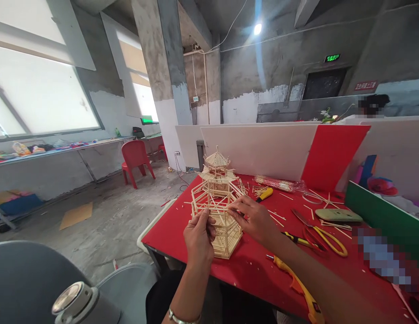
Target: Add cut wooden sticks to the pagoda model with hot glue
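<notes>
A pale frame model (226, 245) built of thin wooden sticks stands near the front edge of the red table. My left hand (200, 236) is closed at its upper left edge, thumb and fingers pinching the stick frame. From the other side my right hand (252, 218) pinches at the top rail, with thumb and forefinger pressed together. What lies between those right fingertips is too small to make out. Close behind rises a tiered stick pagoda (216, 173), partly hidden by the front model.
On the red table (243, 279) lie a yellow hot glue gun (295, 283), scissors (326, 236), pliers (302, 240), a yellow-handled tool (264, 195) and a bag of sticks (275, 183). A green board (385, 213) stands at right. A person (375, 105) is behind the partition.
</notes>
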Demonstrator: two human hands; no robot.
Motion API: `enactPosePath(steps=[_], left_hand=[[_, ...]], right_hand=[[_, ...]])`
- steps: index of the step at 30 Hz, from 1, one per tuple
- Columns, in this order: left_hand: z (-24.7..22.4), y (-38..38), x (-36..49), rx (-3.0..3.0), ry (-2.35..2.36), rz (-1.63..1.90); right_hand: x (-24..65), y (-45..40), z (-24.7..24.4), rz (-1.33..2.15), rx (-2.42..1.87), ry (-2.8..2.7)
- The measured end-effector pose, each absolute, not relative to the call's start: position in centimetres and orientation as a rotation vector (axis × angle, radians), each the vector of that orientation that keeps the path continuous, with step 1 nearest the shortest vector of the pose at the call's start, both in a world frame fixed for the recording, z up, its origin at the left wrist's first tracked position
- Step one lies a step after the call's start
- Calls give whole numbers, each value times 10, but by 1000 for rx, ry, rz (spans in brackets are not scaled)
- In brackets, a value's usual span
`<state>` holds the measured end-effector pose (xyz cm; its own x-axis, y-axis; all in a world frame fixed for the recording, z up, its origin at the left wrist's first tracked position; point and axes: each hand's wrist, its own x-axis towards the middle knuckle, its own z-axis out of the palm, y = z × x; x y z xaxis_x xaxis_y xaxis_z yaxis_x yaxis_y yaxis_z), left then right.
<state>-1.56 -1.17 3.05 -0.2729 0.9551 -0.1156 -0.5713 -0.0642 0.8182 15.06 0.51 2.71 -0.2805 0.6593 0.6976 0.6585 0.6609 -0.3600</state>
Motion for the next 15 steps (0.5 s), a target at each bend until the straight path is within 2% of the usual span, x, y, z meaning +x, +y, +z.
enactPosePath(steps=[8, 15], left_hand=[[33, -16, -15, 592, 954, 1646], [31, -34, -3, 747, 894, 1659]], right_hand=[[152, 0, 31, 38, -998, -1979], [147, -20, 32, 277, -951, -1973]])
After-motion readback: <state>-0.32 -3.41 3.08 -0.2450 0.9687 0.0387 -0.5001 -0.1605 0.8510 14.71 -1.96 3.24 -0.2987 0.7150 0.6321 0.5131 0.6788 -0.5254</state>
